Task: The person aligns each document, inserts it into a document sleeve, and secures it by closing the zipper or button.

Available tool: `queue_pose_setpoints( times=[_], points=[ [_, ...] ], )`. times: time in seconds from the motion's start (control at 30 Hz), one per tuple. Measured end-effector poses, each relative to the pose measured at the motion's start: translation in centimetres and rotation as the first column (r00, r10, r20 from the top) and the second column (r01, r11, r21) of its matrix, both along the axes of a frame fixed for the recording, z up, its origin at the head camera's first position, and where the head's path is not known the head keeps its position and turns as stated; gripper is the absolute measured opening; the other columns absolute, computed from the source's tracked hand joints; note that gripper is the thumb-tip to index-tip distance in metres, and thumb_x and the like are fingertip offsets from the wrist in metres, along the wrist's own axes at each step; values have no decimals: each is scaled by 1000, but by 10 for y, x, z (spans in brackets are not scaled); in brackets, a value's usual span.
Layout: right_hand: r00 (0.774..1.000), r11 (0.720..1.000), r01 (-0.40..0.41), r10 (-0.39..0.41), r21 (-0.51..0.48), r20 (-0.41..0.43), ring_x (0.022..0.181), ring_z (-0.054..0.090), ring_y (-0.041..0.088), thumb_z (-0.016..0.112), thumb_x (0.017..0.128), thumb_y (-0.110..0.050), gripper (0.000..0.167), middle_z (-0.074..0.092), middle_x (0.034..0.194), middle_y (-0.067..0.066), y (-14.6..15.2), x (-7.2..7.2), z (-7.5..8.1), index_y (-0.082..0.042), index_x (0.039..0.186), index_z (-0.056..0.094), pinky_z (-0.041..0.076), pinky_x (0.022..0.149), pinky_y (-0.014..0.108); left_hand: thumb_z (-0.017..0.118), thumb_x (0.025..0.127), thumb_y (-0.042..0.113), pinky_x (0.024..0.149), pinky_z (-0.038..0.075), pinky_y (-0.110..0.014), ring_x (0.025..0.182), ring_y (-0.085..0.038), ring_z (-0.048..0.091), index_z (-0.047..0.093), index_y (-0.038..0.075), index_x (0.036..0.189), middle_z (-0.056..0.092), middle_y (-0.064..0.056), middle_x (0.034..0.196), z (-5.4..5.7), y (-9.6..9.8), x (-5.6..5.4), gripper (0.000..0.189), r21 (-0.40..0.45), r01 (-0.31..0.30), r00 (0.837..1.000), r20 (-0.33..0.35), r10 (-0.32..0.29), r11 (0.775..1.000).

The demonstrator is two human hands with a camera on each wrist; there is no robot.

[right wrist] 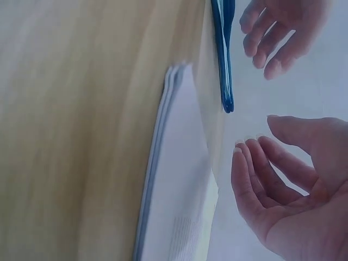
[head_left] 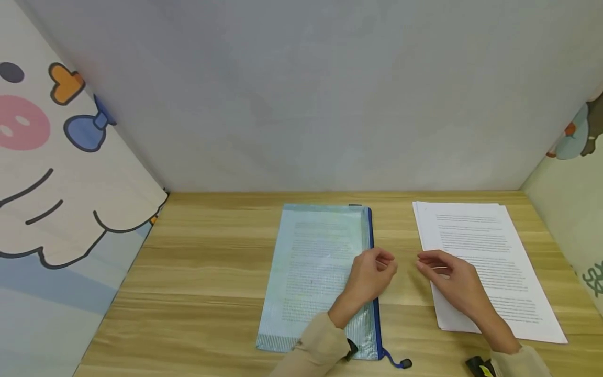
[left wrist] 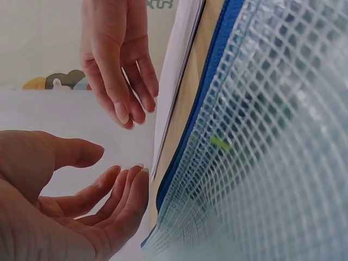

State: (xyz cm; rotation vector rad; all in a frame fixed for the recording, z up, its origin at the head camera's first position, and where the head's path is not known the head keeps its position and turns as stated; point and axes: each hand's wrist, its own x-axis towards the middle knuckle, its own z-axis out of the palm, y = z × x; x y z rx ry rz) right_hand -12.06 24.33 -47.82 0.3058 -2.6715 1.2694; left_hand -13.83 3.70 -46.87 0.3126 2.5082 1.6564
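A translucent mesh zip pouch (head_left: 311, 272) with a blue zipper along its right side lies flat, printed paper showing through it. Over its right edge hovers my left hand (head_left: 369, 275), fingers loosely curled with a gap to the thumb and nothing between them. To the right lies a stack of printed sheets (head_left: 490, 262), its edges slightly uneven. My right hand (head_left: 452, 277) is raised above the stack's left edge, relaxed and holding nothing. In the left wrist view, both hands face each other above the blue zipper (left wrist: 204, 92), fingertips apart.
The wood-grain table (head_left: 188, 272) runs back to a plain grey wall (head_left: 330, 94). A cartoon-printed panel (head_left: 70, 188) stands at the left, another printed panel (head_left: 570, 209) at the right. A blue zipper pull cord (head_left: 393, 361) sticks out from the pouch's near right corner.
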Motion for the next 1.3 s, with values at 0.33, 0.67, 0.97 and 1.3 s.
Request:
queue_pose_setpoints(
  times=[0.33, 0.67, 0.97, 1.3],
  points=[
    [997, 998, 63, -62, 24, -44, 84, 61, -14, 78, 91, -6, 18, 76, 98, 14, 20, 3, 2, 0, 108, 74, 50, 72, 6, 69, 93, 9, 70, 51, -14, 74, -1, 63, 74, 2, 97, 71, -2, 86, -1, 15, 3, 10, -16, -17, 1000, -21, 17, 1000],
    [989, 989, 140, -137, 50, -54, 82, 55, -21, 79, 90, -6, 20, 75, 98, 20, 45, 5, 3, 2, 107, 74, 47, 70, 3, 69, 89, 11, 70, 47, -12, 75, -1, 60, 74, 5, 93, 70, 2, 85, -1, 29, 4, 9, -85, -41, 997, -70, 35, 996],
    [977, 974, 210, -206, 85, -59, 81, 49, -27, 78, 90, -6, 22, 74, 99, 26, 66, 5, 4, 5, 108, 73, 45, 69, 1, 70, 89, 14, 69, 43, -12, 76, 0, 54, 74, 8, 93, 67, 3, 87, 1, 40, 4, 8, -180, -53, 991, -132, 30, 982],
    [970, 969, 241, -240, 57, -31, 76, 51, -27, 76, 90, -5, 23, 69, 85, -19, 85, 5, 1, 8, 108, 72, 45, 67, 1, 72, 89, 14, 69, 39, -9, 74, 2, 53, 73, 9, 91, 66, 6, 83, -2, 56, 5, 5, -247, -51, 982, -189, 4, 968]
  ],
)
